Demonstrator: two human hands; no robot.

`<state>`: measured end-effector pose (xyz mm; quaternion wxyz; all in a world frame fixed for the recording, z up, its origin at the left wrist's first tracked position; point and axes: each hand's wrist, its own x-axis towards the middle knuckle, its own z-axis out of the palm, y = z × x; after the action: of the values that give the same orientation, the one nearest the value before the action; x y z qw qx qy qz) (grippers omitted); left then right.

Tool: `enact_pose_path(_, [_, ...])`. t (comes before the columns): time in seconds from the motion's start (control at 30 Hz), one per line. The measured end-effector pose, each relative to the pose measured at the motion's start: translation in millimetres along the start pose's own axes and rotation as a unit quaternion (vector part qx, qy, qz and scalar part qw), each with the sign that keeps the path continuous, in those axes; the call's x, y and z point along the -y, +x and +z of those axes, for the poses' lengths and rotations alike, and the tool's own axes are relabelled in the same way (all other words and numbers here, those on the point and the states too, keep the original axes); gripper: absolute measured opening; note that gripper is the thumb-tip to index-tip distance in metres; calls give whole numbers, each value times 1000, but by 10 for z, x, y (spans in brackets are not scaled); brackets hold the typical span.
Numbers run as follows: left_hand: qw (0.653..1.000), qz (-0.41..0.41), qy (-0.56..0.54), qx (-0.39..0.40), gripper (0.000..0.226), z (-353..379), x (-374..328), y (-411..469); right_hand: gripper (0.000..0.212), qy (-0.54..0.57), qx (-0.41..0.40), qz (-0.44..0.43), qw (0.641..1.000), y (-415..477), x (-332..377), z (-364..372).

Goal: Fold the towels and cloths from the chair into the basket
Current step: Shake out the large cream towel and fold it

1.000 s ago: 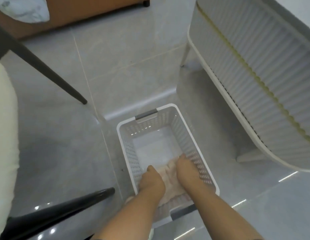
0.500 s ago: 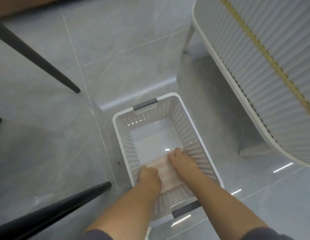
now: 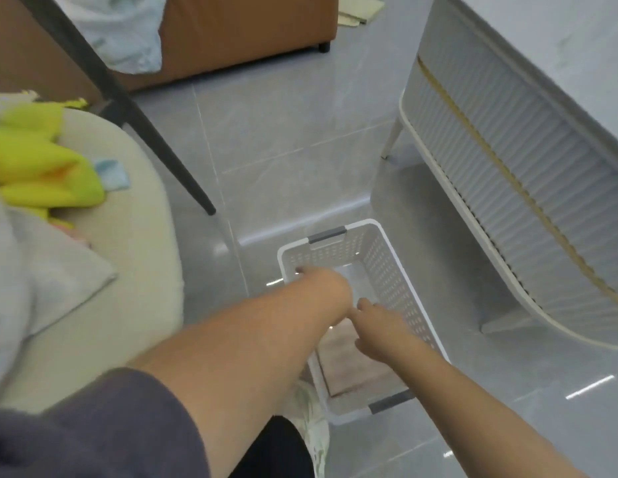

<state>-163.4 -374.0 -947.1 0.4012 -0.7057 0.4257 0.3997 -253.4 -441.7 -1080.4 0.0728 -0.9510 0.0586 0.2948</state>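
A white perforated basket [image 3: 387, 267] stands on the grey floor. A folded beige towel [image 3: 352, 367] lies flat in its near end. My left hand [image 3: 321, 284] is raised over the basket's left rim, fingers relaxed, holding nothing. My right hand [image 3: 380, 326] hovers above the towel, fingers loose and holding nothing. On the cream chair [image 3: 138, 257] at the left lie a yellow-green cloth [image 3: 42, 174], a small light blue cloth [image 3: 111, 172] and a grey towel [image 3: 35, 277].
A ribbed white cabinet [image 3: 507, 160] stands to the right of the basket. A black table leg [image 3: 156, 139] slants down between chair and basket. A brown sofa [image 3: 231, 25] with a pale cloth [image 3: 121, 29] is at the back. My foot [image 3: 311, 419] is by the basket's near corner.
Both hands have let go of the beige towel and lifted out of the basket. The view has swung up and left, bringing the chair with its cloths into sight.
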Motion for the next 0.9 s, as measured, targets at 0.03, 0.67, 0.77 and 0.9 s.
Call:
enact_pose_path(0.03, [999, -16, -21, -40, 45, -60, 125, -291, 43, 14, -22, -11, 1000, -94, 126, -179])
enact_pose_path(0.67, [746, -214, -368, -512, 39, 3074, 1559, -3413, 38, 117, -308, -164, 930, -1535, 3475, -2448])
enact_pose_path(0.77, [712, -183, -422, -531, 57, 3289, 1479, -3218, 32, 160, -321, -158, 920, -1402, 3596, -2352])
enact_pose_path(0.9, [662, -189, -429, -585, 51, 3408, 1423, -2970, 30, 257, -373, -133, 881, -1314, 3549, -2309])
